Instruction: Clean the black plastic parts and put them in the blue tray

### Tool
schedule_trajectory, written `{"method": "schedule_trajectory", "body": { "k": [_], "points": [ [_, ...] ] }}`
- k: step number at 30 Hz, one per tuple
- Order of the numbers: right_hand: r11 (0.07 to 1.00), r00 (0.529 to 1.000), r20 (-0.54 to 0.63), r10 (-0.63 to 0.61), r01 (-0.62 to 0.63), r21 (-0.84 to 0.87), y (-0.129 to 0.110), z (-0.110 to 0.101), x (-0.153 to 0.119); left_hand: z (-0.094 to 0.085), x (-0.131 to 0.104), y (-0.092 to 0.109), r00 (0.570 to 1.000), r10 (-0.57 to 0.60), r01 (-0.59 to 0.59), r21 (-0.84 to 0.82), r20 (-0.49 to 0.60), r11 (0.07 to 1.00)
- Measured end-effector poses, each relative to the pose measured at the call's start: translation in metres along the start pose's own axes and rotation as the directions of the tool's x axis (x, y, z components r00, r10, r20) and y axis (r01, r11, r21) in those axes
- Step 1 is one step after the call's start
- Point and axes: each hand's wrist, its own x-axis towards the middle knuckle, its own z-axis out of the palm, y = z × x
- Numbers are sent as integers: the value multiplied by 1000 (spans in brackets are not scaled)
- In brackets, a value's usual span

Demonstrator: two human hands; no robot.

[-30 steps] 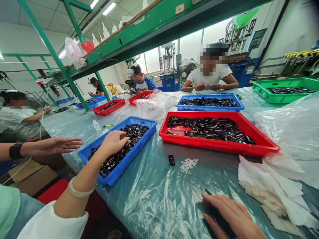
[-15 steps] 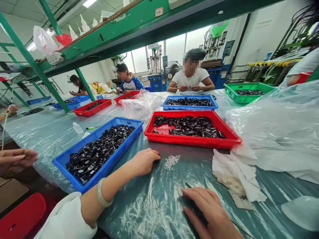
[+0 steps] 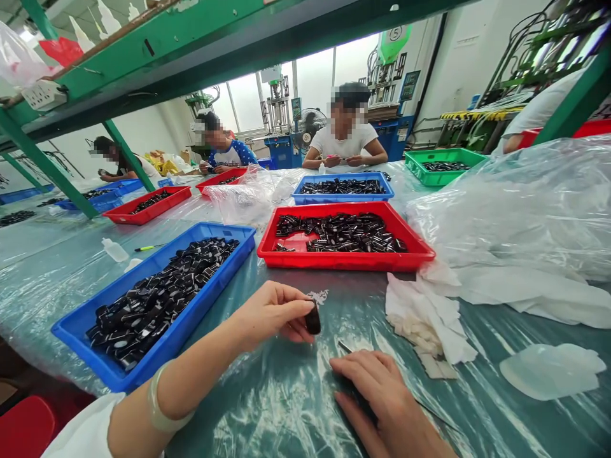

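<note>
My left hand (image 3: 279, 312) pinches a small glossy black piece (image 3: 313, 318) upright between thumb and fingers, above the plastic-covered table. Partly hidden behind that hand lies a small pile of white bits (image 3: 319, 296). My right hand (image 3: 382, 394) rests low on the table, curled around a thin dark rod-like tool (image 3: 344, 347). The tool's tip sticks out past the index finger, and its other end shows behind the hand; its kind I cannot make out. A blue tray (image 3: 248, 245) of similar black pieces stands left of my left hand.
Beyond my hands is a red tray (image 3: 344, 261) of black pieces. Crumpled white cloths (image 3: 424, 318) and a translucent plastic piece (image 3: 551, 372) lie right. A squeeze bottle (image 3: 114, 250) lies left. A green shelf beam (image 3: 200, 48) crosses overhead. Co-workers sit opposite.
My left hand has risen and turned, and the black piece now shows in its pinch. My right hand stays by the tool. The whole view has shifted, so things appear further left.
</note>
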Motion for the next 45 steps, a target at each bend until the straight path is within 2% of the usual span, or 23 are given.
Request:
{"method": "schedule_trajectory", "body": {
  "k": [6, 13, 17, 20, 22, 24, 25, 26, 27, 28, 29, 30, 32, 34, 37, 39, 42, 45],
  "points": [
    [999, 999, 23, 24, -25, 37, -3, -1, 2, 23, 1, -7, 995, -34, 55, -244, 92, 968],
    [1000, 999, -29, -14, 15, 12, -8, -4, 8, 27, 1, -22, 986, -67, 114, -329, 152, 938],
    [998, 998, -64, -31, 27, -61, -11, -5, 9, 27, 0, -22, 990, -67, 106, -351, 123, 930],
    [992, 994, -103, -47, 34, -121, -16, -18, 10, 27, -1, -22, 991, -88, 119, -354, 103, 928],
    [978, 984, -164, -69, 35, -204, -19, -36, 8, 28, -2, -22, 987, -92, 132, -344, 130, 930],
    [941, 964, -257, -69, -23, -338, -19, -58, 1, 29, -4, -22, 981, -95, 147, -328, 169, 933],
    [909, 946, -323, -25, -112, -400, -17, -69, -5, 30, -5, -21, 977, -99, 155, -315, 187, 936],
    [871, 909, -417, 16, -218, -441, -13, -80, -12, 30, -6, -20, 973, -104, 163, -301, 204, 940],
    [834, 832, -548, 82, -358, -419, -6, -91, -20, 31, -7, -19, 969, -108, 171, -289, 224, 942],
    [807, 717, -677, 167, -493, -324, 3, -100, -28, 32, -8, -18, 964, -112, 179, -280, 240, 943],
    [802, 616, -744, 258, -566, -190, 14, -107, -38, 33, -9, -18, 961, -116, 186, -276, 253, 943],
    [740, 528, -735, 425, -670, -54, 25, -113, -47, 34, -10, -17, 957, -120, 195, -278, 264, 941],
    [667, 499, -655, 567, -745, 10, 47, -119, -62, 37, -10, -17, 952, -119, 202, -291, 282, 935],
    [643, 520, -557, 647, -765, 31, 64, -119, -72, 39, -11, -18, 949, -105, 199, -303, 298, 932],
    [684, 619, -390, 682, -728, 40, 72, -114, -72, 42, -11, -19, 946, -70, 180, -333, 316, 926],
    [727, 682, -318, 658, -685, 36, 69, -111, -65, 43, -11, -20, 946, -48, 171, -367, 322, 914],
    [771, 738, -296, 607, -637, -7, 55, -106, -46, 43, -11, -20, 944, -34, 173, -402, 329, 899],
    [852, 835, -278, 475, -516, -94, 35, -99, -22, 43, -12, -22, 940, -37, 184, -411, 340, 893]
  ]
}}
